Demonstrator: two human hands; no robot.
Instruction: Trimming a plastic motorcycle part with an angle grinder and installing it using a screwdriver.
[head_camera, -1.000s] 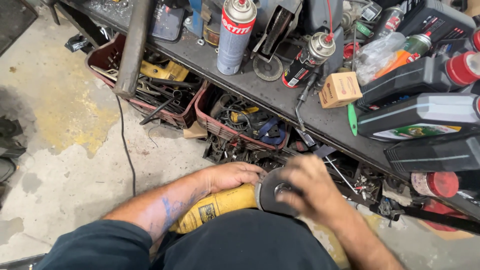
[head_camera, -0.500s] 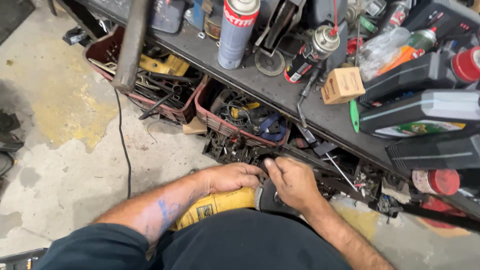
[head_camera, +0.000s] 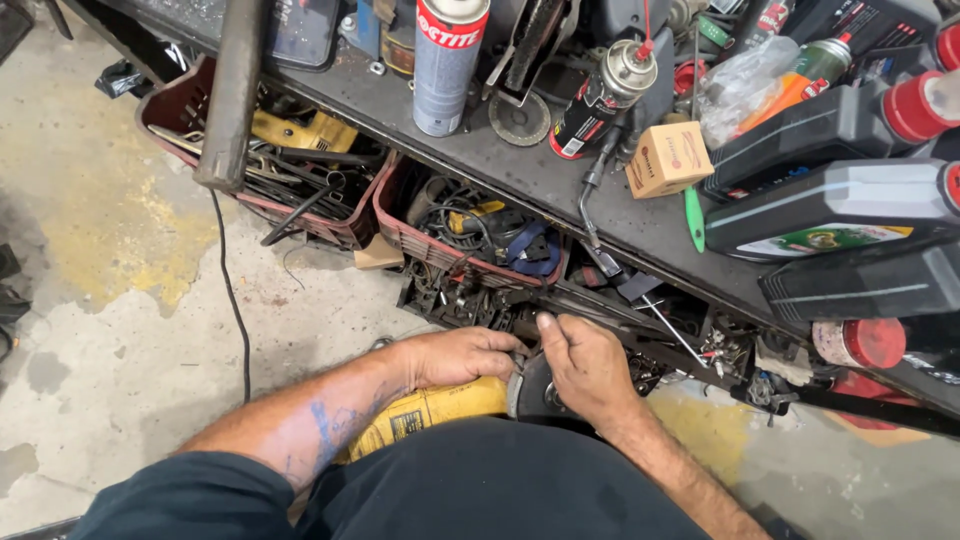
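The dark workbench shelf (head_camera: 520, 175) runs across the top of your view from the upper left down to the right edge. Along it stand a tall grey spray can (head_camera: 447, 65), a smaller black spray can (head_camera: 598, 100), a small cardboard box (head_camera: 668, 158) near its front edge, and black oil jugs (head_camera: 840, 205) with red caps toward the right end. Under the shelf, on the concrete floor (head_camera: 110, 300), sit two red crates (head_camera: 350, 225) of tangled tools and cable.

The yellow angle grinder (head_camera: 430, 415) lies across your lap, just below the shelf's front edge, its disc end pointing right. Your left hand (head_camera: 455, 355) is wrapped over the grinder's head with the fingers curled together toward the guard. Your right hand (head_camera: 590, 365) covers the disc (head_camera: 528, 388), thumb and forefinger pressed together at the disc's upper edge as if pinching something small there; what it is I can't make out, since the hand hides it.

What could go wrong: a black power cord (head_camera: 232, 300) trails across the floor, and if it feeds the grinder, a bumped switch would spin the disc under your fingers. The grinder is only resting on your lap, so a hard twist could roll it off.

Against half a second ago, your right hand has shifted up and over the disc, with the forefinger now reaching to its top edge, while your left hand has stayed put on the head.
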